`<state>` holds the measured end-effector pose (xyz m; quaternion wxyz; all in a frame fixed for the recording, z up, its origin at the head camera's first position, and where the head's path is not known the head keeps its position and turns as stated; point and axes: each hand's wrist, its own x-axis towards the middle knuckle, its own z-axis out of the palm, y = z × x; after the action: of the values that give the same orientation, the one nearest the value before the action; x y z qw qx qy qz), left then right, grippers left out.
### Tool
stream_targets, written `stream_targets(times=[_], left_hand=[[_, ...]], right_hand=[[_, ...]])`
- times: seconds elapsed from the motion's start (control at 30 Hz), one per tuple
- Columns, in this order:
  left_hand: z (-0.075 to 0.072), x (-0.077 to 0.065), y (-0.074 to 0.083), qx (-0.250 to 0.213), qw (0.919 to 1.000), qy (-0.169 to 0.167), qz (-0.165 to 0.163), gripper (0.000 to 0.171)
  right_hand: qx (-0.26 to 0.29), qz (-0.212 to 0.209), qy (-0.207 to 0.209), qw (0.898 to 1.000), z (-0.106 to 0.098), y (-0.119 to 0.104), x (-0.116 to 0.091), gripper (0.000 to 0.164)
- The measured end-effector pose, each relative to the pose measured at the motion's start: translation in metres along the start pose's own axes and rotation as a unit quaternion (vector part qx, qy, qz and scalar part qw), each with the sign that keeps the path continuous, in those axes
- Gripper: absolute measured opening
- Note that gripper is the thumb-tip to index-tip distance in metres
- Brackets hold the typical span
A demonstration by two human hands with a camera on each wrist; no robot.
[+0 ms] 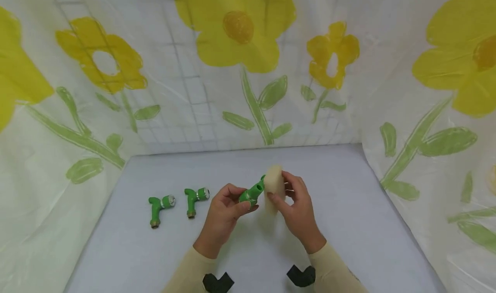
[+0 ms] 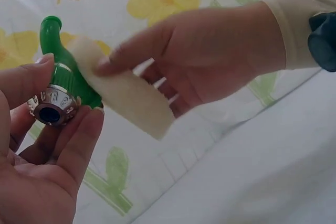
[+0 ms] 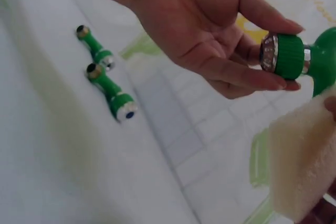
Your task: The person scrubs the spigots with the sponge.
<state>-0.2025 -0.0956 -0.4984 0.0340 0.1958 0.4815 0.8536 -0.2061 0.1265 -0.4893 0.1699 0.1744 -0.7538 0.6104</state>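
Note:
My left hand [image 1: 220,217] grips a green hose nozzle [image 1: 252,193] by its ribbed, silver-ringed head, thumb on one side and fingers on the other. A cream-coloured sponge [image 1: 274,184] is pinched upright in my right hand [image 1: 297,209]. Its face lies against the green body of the nozzle [image 2: 67,69], as the left wrist view shows. From the right wrist, the sponge [image 3: 298,156] covers the nozzle's lower stem. Both hands are raised over the middle of the table.
Two more green nozzles, one farther left [image 1: 156,211] and one nearer my left hand [image 1: 191,202], lie on the white table [image 1: 329,168]. Behind and beside the table hangs a white curtain [image 1: 162,108] painted with yellow flowers.

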Motion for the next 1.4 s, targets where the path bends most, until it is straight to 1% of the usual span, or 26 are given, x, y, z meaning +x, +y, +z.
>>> stream_targets(times=[0.07, 0.13, 0.2, 0.3, 0.33, 0.37, 0.4, 0.5, 0.57, 0.6, 0.63, 0.7, 0.77, 0.83, 0.87, 0.93, 1.03, 1.07, 1.13, 1.23, 1.3, 1.4], left_hand=[[0.000, -0.001, -0.001, 0.010, 0.9999, 0.001, -0.008, 0.029], [0.000, -0.001, -0.001, 0.021, 0.9997, 0.006, -0.013, 0.030], [-0.001, -0.001, -0.002, 0.034, 0.9992, 0.013, -0.018, 0.029], [-0.001, 0.000, -0.002, 0.044, 0.9987, 0.015, -0.021, 0.028], [-0.001, 0.000, -0.002, 0.043, 0.9988, 0.014, -0.021, 0.027], [0.000, 0.001, -0.002, 0.042, 0.9988, 0.013, -0.020, 0.026], [0.000, 0.001, -0.002, 0.038, 0.9991, 0.010, -0.020, 0.025], [0.000, 0.000, -0.002, 0.026, 0.9995, 0.009, -0.017, 0.022], [-0.001, -0.001, -0.003, 0.021, 0.9995, 0.016, -0.018, 0.020], [-0.002, -0.001, -0.003, 0.019, 0.9995, 0.019, -0.018, 0.019], [-0.003, -0.001, -0.003, 0.021, 0.9994, 0.020, -0.019, 0.019], [-0.004, -0.002, -0.004, 0.026, 0.9993, 0.016, -0.020, 0.019], [-0.005, -0.001, -0.004, 0.034, 0.9992, 0.005, -0.021, 0.017], [-0.005, 0.000, -0.002, 0.043, 0.9989, -0.001, -0.017, 0.016], [-0.005, 0.000, -0.001, 0.047, 0.9988, 0.000, -0.016, 0.015], [-0.004, 0.001, 0.001, 0.050, 0.9986, 0.010, -0.016, 0.014], [-0.004, 0.002, 0.004, 0.047, 0.9982, 0.030, -0.024, 0.015], [-0.004, 0.002, 0.005, 0.041, 0.9981, 0.035, -0.029, 0.014], [-0.005, 0.002, 0.003, 0.037, 0.9978, 0.038, -0.039, 0.014], [-0.003, 0.002, 0.000, 0.041, 0.9976, 0.031, -0.047, 0.014], [-0.003, 0.003, -0.001, 0.051, 0.9974, 0.024, -0.045, 0.014], [-0.001, 0.005, 0.003, 0.063, 0.9971, 0.015, -0.039, 0.014]], right_hand=[[-0.001, 0.017, 0.016, 1.000, 0.001, 0.003, -0.001, 0.063], [0.003, 0.012, 0.015, 1.000, 0.003, 0.002, -0.005, 0.063], [0.003, -0.024, -0.004, 1.000, 0.006, -0.001, -0.009, 0.064], [-0.015, -0.099, -0.027, 0.995, 0.009, -0.006, -0.012, 0.066], [-0.029, -0.118, -0.025, 0.992, 0.009, -0.005, -0.011, 0.066], [-0.044, -0.128, -0.017, 0.991, 0.009, -0.004, -0.009, 0.066], [-0.061, -0.130, -0.002, 0.990, 0.008, -0.002, -0.007, 0.066], [-0.106, -0.092, 0.045, 0.989, 0.007, 0.008, -0.003, 0.064], [-0.118, -0.068, 0.056, 0.989, 0.009, 0.012, -0.004, 0.063], [-0.118, -0.067, 0.053, 0.989, 0.011, 0.013, -0.006, 0.063], [-0.117, -0.074, 0.044, 0.989, 0.013, 0.013, -0.008, 0.064], [-0.115, -0.107, 0.016, 0.987, 0.016, 0.008, -0.011, 0.065], [-0.116, -0.156, -0.004, 0.981, 0.018, 0.003, -0.012, 0.067], [-0.128, -0.187, -0.007, 0.974, 0.017, -0.001, -0.010, 0.069], [-0.138, -0.189, -0.002, 0.972, 0.015, -0.001, -0.009, 0.070], [-0.164, -0.174, 0.020, 0.971, 0.011, 0.004, -0.007, 0.070], [-0.192, -0.122, 0.040, 0.973, 0.006, 0.016, -0.009, 0.070], [-0.194, -0.106, 0.041, 0.974, 0.006, 0.019, -0.011, 0.069], [-0.189, -0.100, 0.040, 0.976, 0.007, 0.020, -0.013, 0.068], [-0.167, -0.127, 0.029, 0.977, 0.012, 0.010, -0.013, 0.068], [-0.160, -0.159, 0.021, 0.974, 0.014, 0.002, -0.009, 0.070], [-0.162, -0.184, 0.024, 0.969, 0.012, 0.001, -0.004, 0.071]])
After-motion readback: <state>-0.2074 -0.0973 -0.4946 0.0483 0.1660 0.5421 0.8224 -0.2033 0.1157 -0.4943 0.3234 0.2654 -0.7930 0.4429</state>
